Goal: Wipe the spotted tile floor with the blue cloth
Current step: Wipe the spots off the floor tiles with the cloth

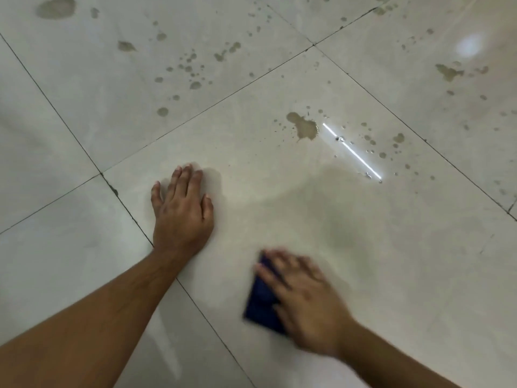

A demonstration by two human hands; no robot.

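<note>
While the right hand (303,301) lies blurred at about five o'clock in the view, its fingers spread flat and pressing down on the folded dark-blue cloth (261,302), the wiping stroke itself looks to be the step in hand; the cloth sits on the pale glossy tile floor (391,261), showing at the nine o'clock side of that hand; the left hand (181,208) rests palm-down and spread near the centre, holding nothing, apparently as a prop; the tile around both hands appears free of spots, so I judge the near patch done; the large brownish splash (303,127) at one o'clock from the cloth, well apart, and the scattered small brown drops (190,68) toward twelve o'clock remain; the next move probably calls for reaching the cloth forward to that splash, with pressure kept flat.
</note>
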